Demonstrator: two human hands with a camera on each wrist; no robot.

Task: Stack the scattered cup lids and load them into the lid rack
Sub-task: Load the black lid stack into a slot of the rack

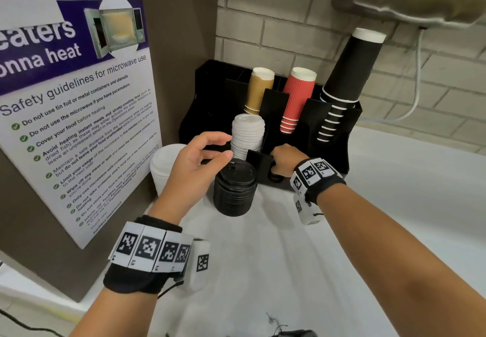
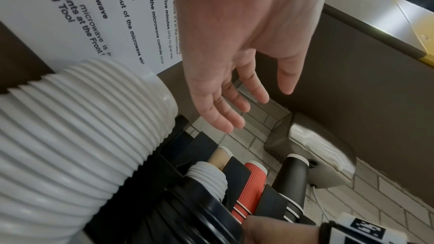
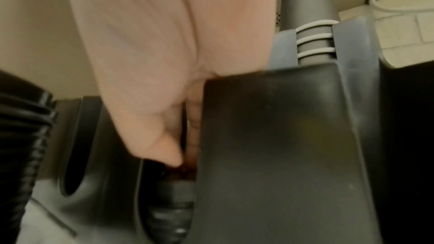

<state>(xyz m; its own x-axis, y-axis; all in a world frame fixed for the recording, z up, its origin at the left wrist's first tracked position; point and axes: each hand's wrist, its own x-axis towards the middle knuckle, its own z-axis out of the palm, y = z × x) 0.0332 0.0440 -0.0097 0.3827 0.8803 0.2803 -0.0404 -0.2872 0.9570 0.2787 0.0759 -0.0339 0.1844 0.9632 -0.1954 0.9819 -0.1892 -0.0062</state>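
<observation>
- A stack of black lids point(image 1: 234, 188) stands on the white bench point(image 1: 368, 231) just in front of the black lid rack point(image 1: 342, 136), not yet loaded.
- A white lid stack point(image 1: 248, 134) already sits in a front slot of the rack; another white stack point(image 1: 164, 168) waits on the bench to the left, against the poster board.
- The left hand point(image 1: 196, 167) hovers over the black stack, grip spread and holding nothing, fingers relaxed.
- The right hand point(image 1: 285, 157) reaches down into the low front slot of the rack, where a few dark lids point(image 3: 171, 209) lie; its fingers are hidden behind the slot wall, so I cannot tell whether the grip pinches anything.
- To do this well, I'd say seat the slot's lids squarely first, then take the black stack around its sides, keep it straight and lower it in without tilting, or it may fan apart.
- Behind, brown point(image 1: 257, 90), red point(image 1: 297, 99) and black cups point(image 1: 347, 73) stand upside down in the rack.
</observation>
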